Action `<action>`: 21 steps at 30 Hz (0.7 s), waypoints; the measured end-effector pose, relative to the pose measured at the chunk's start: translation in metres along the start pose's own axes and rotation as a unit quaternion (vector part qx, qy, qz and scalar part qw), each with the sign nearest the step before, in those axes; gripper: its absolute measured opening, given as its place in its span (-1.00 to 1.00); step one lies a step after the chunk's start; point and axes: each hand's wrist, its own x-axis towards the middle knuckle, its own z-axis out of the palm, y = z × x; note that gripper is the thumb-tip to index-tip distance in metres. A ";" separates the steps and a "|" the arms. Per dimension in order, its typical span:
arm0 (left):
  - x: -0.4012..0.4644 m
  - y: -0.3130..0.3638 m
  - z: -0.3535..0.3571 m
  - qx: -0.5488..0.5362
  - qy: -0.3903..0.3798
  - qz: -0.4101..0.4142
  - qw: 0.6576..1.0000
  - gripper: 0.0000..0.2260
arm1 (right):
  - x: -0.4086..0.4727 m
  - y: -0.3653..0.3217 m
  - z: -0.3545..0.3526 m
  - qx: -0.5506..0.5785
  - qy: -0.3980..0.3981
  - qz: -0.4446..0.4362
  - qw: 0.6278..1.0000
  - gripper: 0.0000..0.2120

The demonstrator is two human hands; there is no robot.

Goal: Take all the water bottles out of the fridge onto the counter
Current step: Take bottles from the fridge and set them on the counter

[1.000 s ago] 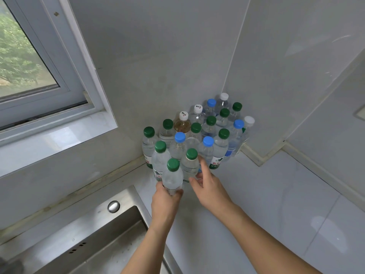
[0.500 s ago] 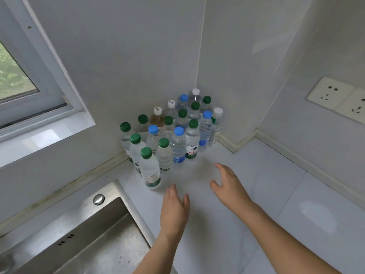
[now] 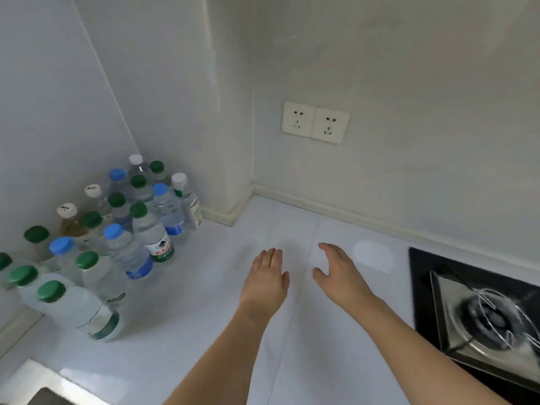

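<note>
Several clear water bottles (image 3: pixel 125 229) with green, blue and white caps stand bunched in the left corner of the white counter (image 3: pixel 222 331). The nearest one, a green-capped bottle (image 3: pixel 79 311), stands at the front of the bunch. My left hand (image 3: pixel 267 280) hovers over the counter's middle, fingers spread, holding nothing. My right hand (image 3: pixel 340 271) is just to its right, also open and empty. Both hands are well to the right of the bottles. No fridge is in view.
A black gas hob (image 3: pixel 479 317) with a steel burner fills the right edge. Two wall sockets (image 3: pixel 315 122) sit on the back wall. A corner of the sink (image 3: pixel 38 396) shows at the bottom left.
My left hand let go of the green-capped bottle on the counter. Both hands drew back and shifted right, away from the bottles. The view swung right, off the window and onto the hob.
</note>
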 end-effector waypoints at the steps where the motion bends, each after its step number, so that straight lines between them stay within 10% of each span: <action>1: 0.003 0.016 0.003 0.001 -0.009 0.017 1.000 -0.50 | -0.007 0.013 -0.011 0.007 0.013 0.015 1.000 -0.44; 21: -0.105 0.368 0.110 0.075 -0.065 0.330 0.939 -0.53 | -0.289 0.262 -0.177 0.088 0.223 0.196 0.951 -0.46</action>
